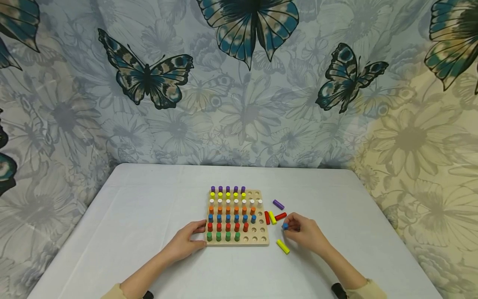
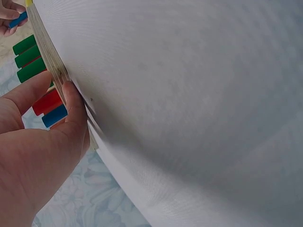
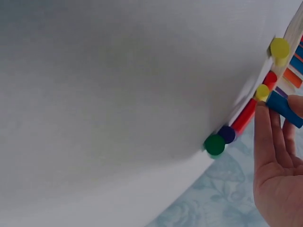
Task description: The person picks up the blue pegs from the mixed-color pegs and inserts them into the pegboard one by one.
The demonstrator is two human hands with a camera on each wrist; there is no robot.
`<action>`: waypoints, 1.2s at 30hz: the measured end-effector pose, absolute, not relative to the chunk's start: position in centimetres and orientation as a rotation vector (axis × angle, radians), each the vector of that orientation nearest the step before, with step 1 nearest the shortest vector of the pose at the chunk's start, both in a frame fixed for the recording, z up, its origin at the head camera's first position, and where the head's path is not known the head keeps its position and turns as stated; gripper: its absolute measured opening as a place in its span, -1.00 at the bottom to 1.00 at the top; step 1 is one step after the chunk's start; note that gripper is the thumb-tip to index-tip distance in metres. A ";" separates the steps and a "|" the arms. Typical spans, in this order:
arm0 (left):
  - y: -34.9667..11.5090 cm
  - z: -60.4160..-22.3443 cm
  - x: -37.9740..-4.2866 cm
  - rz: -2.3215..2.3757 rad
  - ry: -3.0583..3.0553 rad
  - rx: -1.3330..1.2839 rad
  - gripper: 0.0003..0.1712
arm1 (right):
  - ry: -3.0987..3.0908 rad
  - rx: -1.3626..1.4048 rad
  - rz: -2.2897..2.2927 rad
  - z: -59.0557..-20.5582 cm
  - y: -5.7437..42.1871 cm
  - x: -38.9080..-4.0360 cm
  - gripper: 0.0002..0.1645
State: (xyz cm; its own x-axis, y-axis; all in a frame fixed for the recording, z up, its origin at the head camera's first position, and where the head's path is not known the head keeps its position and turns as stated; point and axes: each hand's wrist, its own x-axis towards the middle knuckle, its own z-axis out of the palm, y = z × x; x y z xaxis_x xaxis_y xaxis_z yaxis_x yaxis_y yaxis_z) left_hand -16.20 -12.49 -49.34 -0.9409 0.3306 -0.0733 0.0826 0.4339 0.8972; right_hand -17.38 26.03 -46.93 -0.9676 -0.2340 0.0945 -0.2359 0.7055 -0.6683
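In the head view, a wooden pegboard carries rows of coloured pegs: purple, yellow, white, orange, blue, red and green, with bare holes at the right of most rows. Against the board's left edge rests my left hand, its thumb and fingers spread apart and fairly straight. My right hand, to the right of the board above the tabletop, pinches a blue peg between thumb and fingers. The right wrist view shows this blue peg tilted, clear of the board.
Right of the board lie a purple peg, two red pegs and a yellow peg. Another yellow peg is nearer the front. A white-covered table reaches back to butterfly-patterned fabric.
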 end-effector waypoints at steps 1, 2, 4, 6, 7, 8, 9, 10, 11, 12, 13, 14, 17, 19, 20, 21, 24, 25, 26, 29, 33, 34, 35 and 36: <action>-12.5 -49.3 -16.2 1.510 2.451 0.361 -0.25 | -2.899 0.391 1.146 -46.9 25.9 -17.5 -0.76; -12.5 -49.3 -16.2 1.511 2.450 0.360 -0.25 | -2.897 0.380 1.159 -46.8 25.7 -17.5 -0.77; -12.5 -49.3 -16.2 1.512 2.450 0.362 -0.25 | -2.899 0.346 1.181 -46.8 25.3 -17.7 -0.76; -12.5 -49.4 -16.2 1.513 2.451 0.364 -0.25 | -2.901 0.330 1.202 -46.7 24.9 -17.9 -0.76; -12.5 -49.4 -16.2 1.514 2.450 0.365 -0.24 | -2.902 0.325 1.214 -46.7 24.7 -18.1 -0.76; -12.5 -49.4 -16.2 1.516 2.449 0.366 -0.24 | -2.901 0.322 1.226 -46.7 24.5 -18.2 -0.75; -12.5 -49.4 -16.3 1.517 2.449 0.369 -0.24 | -2.901 0.324 1.232 -46.7 24.3 -18.3 -0.75; -12.5 -49.5 -16.3 1.517 2.447 0.371 -0.24 | -2.900 0.330 1.234 -46.7 24.2 -18.4 -0.75; -12.5 -49.5 -16.3 1.518 2.445 0.372 -0.24 | -2.898 0.340 1.239 -46.7 24.0 -18.5 -0.75; -12.5 -49.5 -16.3 1.519 2.442 0.373 -0.24 | -2.896 0.350 1.242 -46.7 23.8 -18.6 -0.74; -12.6 -49.5 -16.3 1.519 2.440 0.375 -0.24 | -2.895 0.357 1.241 -46.8 23.7 -18.6 -0.74; -12.6 -49.5 -16.2 1.520 2.438 0.375 -0.24 | -2.896 0.365 1.233 -46.8 23.6 -18.7 -0.74; -12.6 -49.4 -16.2 1.522 2.437 0.371 -0.24 | -2.894 0.379 1.220 -46.8 23.3 -19.0 -0.74; -12.5 -49.4 -16.2 1.522 2.441 0.366 -0.24 | -2.892 0.384 1.221 -46.7 23.1 -19.1 -0.74; -12.5 -49.4 -16.2 1.522 2.441 0.363 -0.24 | -2.888 0.390 1.223 -46.7 23.0 -19.2 -0.73; -12.5 -49.3 -16.2 1.522 2.442 0.361 -0.24 | -2.882 0.397 1.226 -46.7 22.9 -19.3 -0.73; -12.5 -49.3 -16.2 1.520 2.444 0.354 -0.24 | -2.864 0.426 1.240 -46.6 22.5 -19.4 -0.74; -12.5 -49.3 -16.2 1.520 2.445 0.353 -0.24 | -2.858 0.433 1.244 -46.5 22.4 -19.5 -0.74; -12.5 -49.2 -16.2 1.520 2.445 0.353 -0.24 | -2.853 0.442 1.249 -46.5 22.3 -19.5 -0.74; -12.5 -49.2 -16.2 1.517 2.447 0.359 -0.25 | -2.856 0.447 1.255 -46.4 22.0 -19.7 -0.75; -12.6 -49.3 -16.3 1.514 2.447 0.369 -0.24 | -2.873 0.421 1.260 -46.3 21.5 -20.0 -0.74; -12.6 -49.3 -16.3 1.514 2.448 0.371 -0.24 | -2.876 0.416 1.261 -46.4 21.5 -20.0 -0.74; -12.6 -49.3 -16.3 1.515 2.448 0.370 -0.24 | -2.877 0.413 1.263 -46.4 21.4 -20.1 -0.74; -12.6 -49.3 -16.3 1.517 2.448 0.368 -0.25 | -2.877 0.408 1.267 -46.4 21.3 -20.2 -0.74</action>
State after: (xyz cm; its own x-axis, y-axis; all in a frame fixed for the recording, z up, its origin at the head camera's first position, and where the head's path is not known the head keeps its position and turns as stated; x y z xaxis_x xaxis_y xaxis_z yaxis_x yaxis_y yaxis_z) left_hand -16.27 -12.57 -49.32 -0.9399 0.3345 -0.0685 0.0876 0.4301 0.8985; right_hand -20.18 21.30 -46.39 -0.9665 -0.2450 0.0769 -0.2221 0.6475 -0.7290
